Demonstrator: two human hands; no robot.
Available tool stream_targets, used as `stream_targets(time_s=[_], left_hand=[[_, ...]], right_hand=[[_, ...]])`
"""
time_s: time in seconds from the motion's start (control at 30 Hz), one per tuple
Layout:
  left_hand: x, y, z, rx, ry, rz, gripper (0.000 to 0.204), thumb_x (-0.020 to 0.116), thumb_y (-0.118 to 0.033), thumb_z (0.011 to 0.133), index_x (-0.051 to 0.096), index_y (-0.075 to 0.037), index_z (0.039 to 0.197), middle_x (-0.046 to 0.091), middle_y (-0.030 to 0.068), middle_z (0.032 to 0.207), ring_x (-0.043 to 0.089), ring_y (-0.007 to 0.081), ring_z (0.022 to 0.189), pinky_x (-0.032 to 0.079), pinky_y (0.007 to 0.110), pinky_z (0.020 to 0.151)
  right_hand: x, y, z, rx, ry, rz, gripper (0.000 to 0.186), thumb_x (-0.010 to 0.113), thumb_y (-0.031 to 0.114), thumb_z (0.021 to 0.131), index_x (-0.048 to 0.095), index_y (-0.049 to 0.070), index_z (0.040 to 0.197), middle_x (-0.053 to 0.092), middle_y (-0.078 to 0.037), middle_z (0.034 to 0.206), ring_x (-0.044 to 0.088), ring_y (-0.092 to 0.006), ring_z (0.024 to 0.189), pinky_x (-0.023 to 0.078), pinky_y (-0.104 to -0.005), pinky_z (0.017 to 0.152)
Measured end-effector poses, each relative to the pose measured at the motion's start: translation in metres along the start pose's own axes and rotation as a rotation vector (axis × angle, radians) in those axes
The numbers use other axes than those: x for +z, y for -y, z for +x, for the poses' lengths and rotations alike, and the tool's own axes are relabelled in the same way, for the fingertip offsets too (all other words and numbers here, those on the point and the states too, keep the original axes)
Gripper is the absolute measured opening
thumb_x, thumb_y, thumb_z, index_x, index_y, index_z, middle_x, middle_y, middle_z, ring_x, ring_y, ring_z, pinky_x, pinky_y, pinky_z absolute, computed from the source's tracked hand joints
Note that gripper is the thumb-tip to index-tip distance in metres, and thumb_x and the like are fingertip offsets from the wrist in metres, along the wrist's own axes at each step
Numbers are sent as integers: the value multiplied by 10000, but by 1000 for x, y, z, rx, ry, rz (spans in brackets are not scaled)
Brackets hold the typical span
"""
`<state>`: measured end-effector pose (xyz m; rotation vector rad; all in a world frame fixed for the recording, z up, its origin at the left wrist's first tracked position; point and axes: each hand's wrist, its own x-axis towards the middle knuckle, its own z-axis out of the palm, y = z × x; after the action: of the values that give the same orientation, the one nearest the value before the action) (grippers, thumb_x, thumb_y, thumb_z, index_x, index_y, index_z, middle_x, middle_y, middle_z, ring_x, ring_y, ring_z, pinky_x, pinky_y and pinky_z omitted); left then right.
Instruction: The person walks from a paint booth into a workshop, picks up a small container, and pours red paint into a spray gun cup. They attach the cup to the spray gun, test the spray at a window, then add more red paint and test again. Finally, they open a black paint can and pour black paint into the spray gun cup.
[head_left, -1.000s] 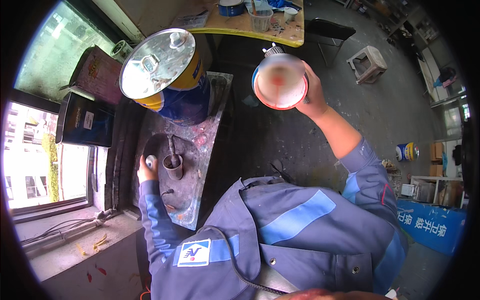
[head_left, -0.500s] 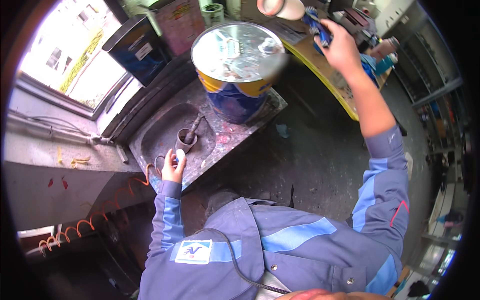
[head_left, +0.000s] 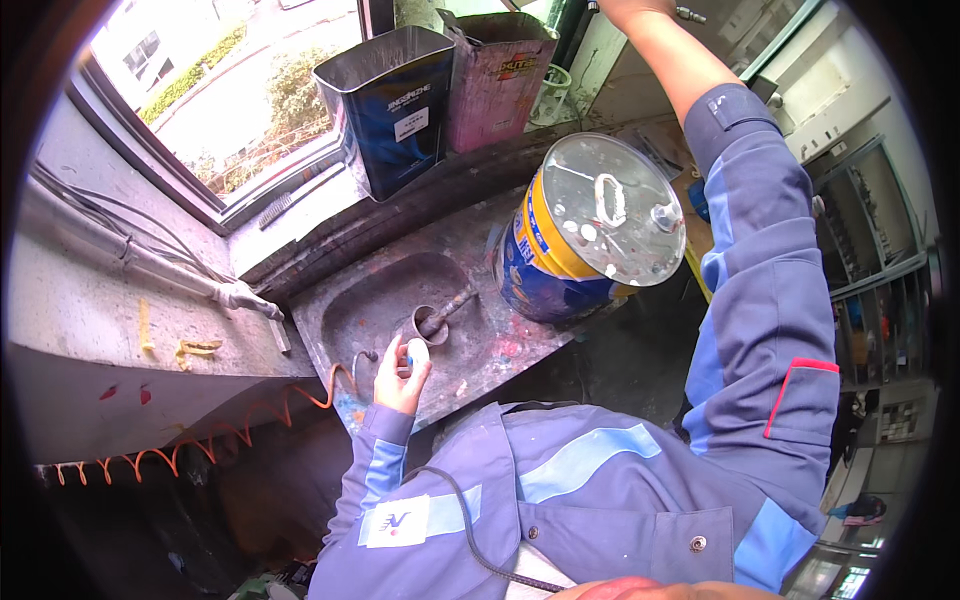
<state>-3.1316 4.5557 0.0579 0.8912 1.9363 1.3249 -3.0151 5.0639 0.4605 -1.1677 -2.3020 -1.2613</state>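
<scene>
My left hand (head_left: 400,380) is closed on a small white-and-blue piece (head_left: 416,355), too small to name, over the basin's near edge. Just beyond it a stained cup (head_left: 445,332) sits in the dark sink basin (head_left: 350,305), with a dirty brush (head_left: 458,302) leaning in it. My right arm reaches far out to the top edge, where my right hand (head_left: 640,8) is partly cut off. It grips a spray gun, of which only a metal fitting (head_left: 692,14) and a dark end show; the rest is out of view.
A blue-and-yellow drum (head_left: 560,270) with a paint-spotted lid stands right of the basin. By the window are an open dark can (head_left: 395,120) and a pink can (head_left: 495,100). An orange coiled hose (head_left: 250,430) hangs along the left, its end by my left hand.
My view has swung, so the basin, drum and cans sit further right. My right hand has reached farther out, taking the spray gun mostly out of view. My left hand keeps its hold.
</scene>
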Motion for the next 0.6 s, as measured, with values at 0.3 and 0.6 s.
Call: stream_targets(time_s=[0.3,0.6], left_hand=[[-17,7,45,69,33,-25,727,777,-205,877,417,9,1471,632,187,1277,653,207,1008,543,330,866],[7,-55,39,82,468,-425,610,686,-136,944,420,-1,1475,622,127,1271,598,165,1094,500,282,908]], right_hand=[[6,4,6,-34,6,19,219,489,211,967,670,116,1044,684,-95,1049,713,-268,949,589,-438,750],[17,-71,-115,615,-92,640,219,508,200,937,674,91,1029,699,-199,1074,672,-401,1021,547,-517,874]])
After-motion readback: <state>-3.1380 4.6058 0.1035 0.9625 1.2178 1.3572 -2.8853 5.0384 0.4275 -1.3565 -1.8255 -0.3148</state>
